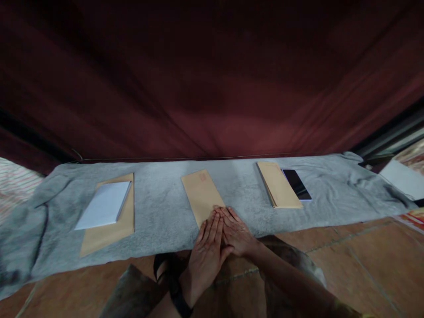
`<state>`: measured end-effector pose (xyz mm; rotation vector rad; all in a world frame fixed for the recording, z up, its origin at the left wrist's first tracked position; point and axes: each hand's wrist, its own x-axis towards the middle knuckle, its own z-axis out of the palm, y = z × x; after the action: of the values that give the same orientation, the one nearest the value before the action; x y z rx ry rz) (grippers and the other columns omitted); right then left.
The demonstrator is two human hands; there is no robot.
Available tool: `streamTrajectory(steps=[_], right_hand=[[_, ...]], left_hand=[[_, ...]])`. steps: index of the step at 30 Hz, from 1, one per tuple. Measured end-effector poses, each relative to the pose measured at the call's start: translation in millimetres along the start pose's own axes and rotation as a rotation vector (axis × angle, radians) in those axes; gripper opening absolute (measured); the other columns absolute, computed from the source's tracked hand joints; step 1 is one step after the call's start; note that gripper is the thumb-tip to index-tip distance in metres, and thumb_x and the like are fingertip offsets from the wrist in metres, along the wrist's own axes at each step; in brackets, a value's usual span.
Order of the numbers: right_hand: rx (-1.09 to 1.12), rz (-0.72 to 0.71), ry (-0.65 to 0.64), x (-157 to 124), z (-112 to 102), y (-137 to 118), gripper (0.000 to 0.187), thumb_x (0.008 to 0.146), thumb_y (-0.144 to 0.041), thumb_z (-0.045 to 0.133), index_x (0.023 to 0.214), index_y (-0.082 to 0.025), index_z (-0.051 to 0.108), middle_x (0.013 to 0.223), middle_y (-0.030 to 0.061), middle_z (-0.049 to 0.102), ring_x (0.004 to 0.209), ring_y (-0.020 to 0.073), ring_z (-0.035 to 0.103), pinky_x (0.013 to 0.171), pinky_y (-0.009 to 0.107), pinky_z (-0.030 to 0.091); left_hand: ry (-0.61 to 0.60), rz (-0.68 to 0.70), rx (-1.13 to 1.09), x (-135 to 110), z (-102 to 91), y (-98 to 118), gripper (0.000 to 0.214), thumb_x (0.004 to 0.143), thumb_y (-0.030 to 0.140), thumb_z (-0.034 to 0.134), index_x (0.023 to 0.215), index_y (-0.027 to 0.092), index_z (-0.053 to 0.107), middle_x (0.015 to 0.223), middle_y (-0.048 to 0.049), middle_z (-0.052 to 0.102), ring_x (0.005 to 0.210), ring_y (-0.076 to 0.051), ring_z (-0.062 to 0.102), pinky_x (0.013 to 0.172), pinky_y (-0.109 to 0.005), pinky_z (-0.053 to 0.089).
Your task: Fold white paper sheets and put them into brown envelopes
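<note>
A single brown paper envelope (200, 190) with a small reddish print near its far end lies at the middle of the grey cloth. Both of my hands press flat on its near end, side by side with fingertips touching. My left hand (209, 240) has its fingers stretched forward, and a dark band circles that wrist. Beside it, my right hand (236, 232) lies palm down with its fingers out. The near edge of the envelope is hidden beneath them.
On the left, a stack of white paper (105, 203) rests on a larger brown envelope (109, 234). To the right lie several brown envelopes (280, 185) in a pile, next to a dark phone (297, 184). The grey cloth (159, 198) runs along a dark red curtain (212, 110), above floor tiles (357, 260).
</note>
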<state>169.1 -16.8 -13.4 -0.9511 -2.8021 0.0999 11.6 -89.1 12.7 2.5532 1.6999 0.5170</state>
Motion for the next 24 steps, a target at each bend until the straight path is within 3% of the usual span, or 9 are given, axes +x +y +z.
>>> streamTrajectory(steps=[4,12,24], right_hand=[[0.005,0.044,0.009,2,-3,-2,0.068,0.101,-0.026,0.041,0.161,-0.009,0.016,0.166,0.0155,0.022,0.155,0.0256,0.019,0.126,0.049,0.022],[0.019,0.164,-0.017,7,-15,-9,0.065,0.105,-0.034,0.035,0.163,-0.014,0.012,0.166,0.0122,0.023,0.153,0.0228,0.024,0.126,0.049,0.022],[-0.029,0.224,0.016,9,-10,-10,0.072,0.105,-0.042,0.039,0.163,-0.014,0.007,0.166,0.0136,0.024,0.152,0.0272,0.027,0.125,0.052,0.023]], left_hand=[[0.045,-0.034,0.017,-10,8.4,-11,0.083,0.094,0.053,0.052,0.158,0.008,0.023,0.159,-0.0234,0.037,0.148,-0.031,0.036,0.118,-0.052,0.039],[0.033,-0.040,0.058,-24,11.8,-23,0.075,0.092,0.048,0.055,0.152,0.008,0.039,0.156,-0.0217,0.043,0.148,-0.034,0.037,0.117,-0.055,0.039],[0.100,-0.095,0.020,-37,6.0,-33,0.084,0.090,0.046,0.055,0.160,0.015,0.023,0.160,-0.0182,0.038,0.146,-0.034,0.041,0.111,-0.053,0.044]])
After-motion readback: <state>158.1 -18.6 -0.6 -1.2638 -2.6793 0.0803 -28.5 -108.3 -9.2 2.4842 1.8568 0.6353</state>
